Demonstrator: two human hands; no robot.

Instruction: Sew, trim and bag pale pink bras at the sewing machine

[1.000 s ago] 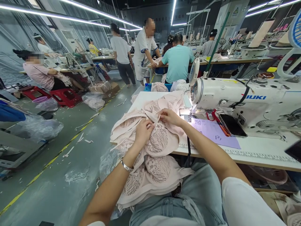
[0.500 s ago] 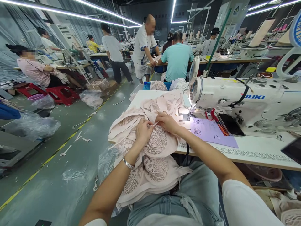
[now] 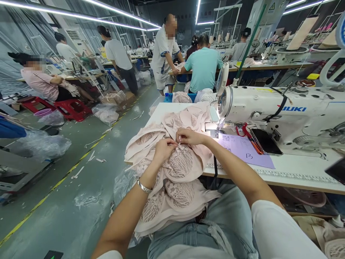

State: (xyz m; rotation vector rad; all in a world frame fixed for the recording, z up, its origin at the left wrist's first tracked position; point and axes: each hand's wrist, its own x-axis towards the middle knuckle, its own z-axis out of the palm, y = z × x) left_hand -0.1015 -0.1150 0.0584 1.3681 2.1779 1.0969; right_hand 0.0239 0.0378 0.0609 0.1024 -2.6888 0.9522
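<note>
A heap of pale pink lace bras [image 3: 180, 163] spills from the left end of the sewing table down onto my lap. My left hand [image 3: 164, 148] pinches the edge of the top bra with thumb and forefinger. Close beside it, my right hand [image 3: 188, 137] is closed on the same bra's edge, its fingertips pressed together. A narrow bit of the fabric shows between the two hands. The exact spot each hand grips is partly covered by the fingers.
A white sewing machine [image 3: 253, 108] stands right of the bras, its lamp lit. On the table lie a purple paper [image 3: 248, 156] marked 13, red-handled scissors [image 3: 246, 131] and a black phone [image 3: 266, 141]. Several people work at other tables; a yellow-striped floor [image 3: 88, 201] is on the left.
Both hands stay on the bra; the right has risen slightly and its fingers have drawn closer together. In the background, a person in a white shirt has moved left.
</note>
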